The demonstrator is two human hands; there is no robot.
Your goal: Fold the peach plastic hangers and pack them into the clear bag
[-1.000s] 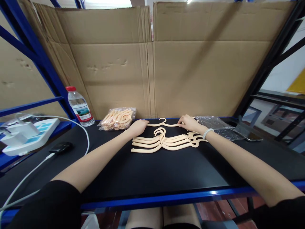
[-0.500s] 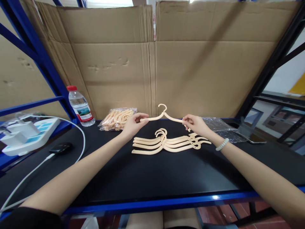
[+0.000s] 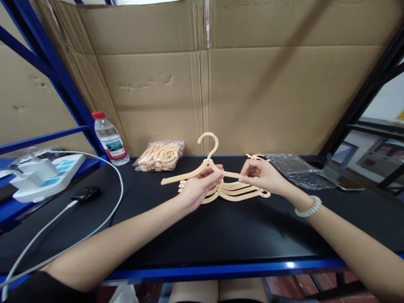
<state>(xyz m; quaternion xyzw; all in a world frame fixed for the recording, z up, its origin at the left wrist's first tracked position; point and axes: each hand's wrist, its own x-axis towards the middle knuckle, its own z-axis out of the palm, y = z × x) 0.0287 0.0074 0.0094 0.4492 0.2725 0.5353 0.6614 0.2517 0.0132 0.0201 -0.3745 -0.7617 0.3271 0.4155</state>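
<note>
A beige hanger [image 3: 184, 176] is held up above the table, its hook pointing up. My left hand [image 3: 202, 185] is closed on its middle, just below the hook. At the end of its right arm, my right hand [image 3: 261, 173] pinches it with thumb and fingers. Below and partly behind my hands lie several beige hangers [image 3: 243, 194], stacked in a row on the black table [image 3: 221, 235]; my left hand hides part of them.
Behind, a clear bag of beige parts [image 3: 160, 155] and a water bottle [image 3: 110, 139] stand near the cardboard [image 3: 158, 92]. A power strip [image 3: 50, 176] and white cable [image 3: 121, 185] are at left. Clear plastic bags [image 3: 293, 168] and a phone [image 3: 350, 184] lie at right.
My left hand has moved right, from the hanger's left end to its middle. The hanger has come closer and shifted left. The view has shifted slightly.
</note>
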